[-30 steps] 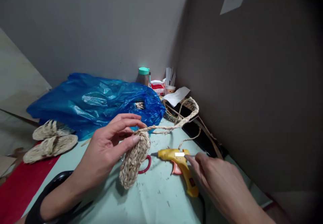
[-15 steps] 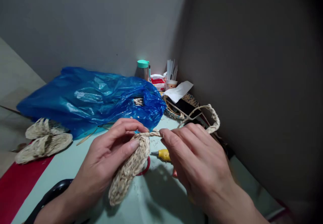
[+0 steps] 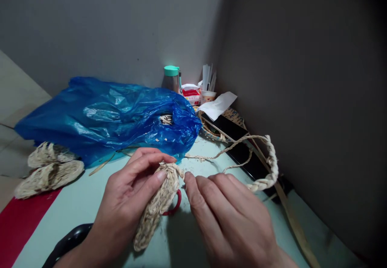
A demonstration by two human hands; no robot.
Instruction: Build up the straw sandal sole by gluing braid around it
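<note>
A narrow woven straw sole (image 3: pixel 155 215) hangs tilted from my left hand (image 3: pixel 130 191), whose thumb and fingers pinch its upper end. Close to its right, my right hand (image 3: pixel 229 215) is closed on the straw braid (image 3: pixel 273 159) that leaves the sole's top edge. Past my right hand the braid loops up and round on the right, then thins into a twisted cord running back to the left. My right palm and lower fingers are out of sight. Behind the sole, part of a red ring-shaped handle (image 3: pixel 177 205) shows on the table.
A big blue plastic bag (image 3: pixel 105 119) lies across the back left. Two straw slippers (image 3: pixel 51 175) sit at the left. Behind stand a green-lidded bottle (image 3: pixel 171 78) and a paper cup (image 3: pixel 208 95) of strips. A patterned basket (image 3: pixel 234 117) and a black phone-like slab (image 3: pixel 250 161) lie right.
My right hand has come down and toward me, bending the braid downward at the sole's edge. The yellow-handled tool is now hidden behind it. The braid's loop has swung right and lower.
</note>
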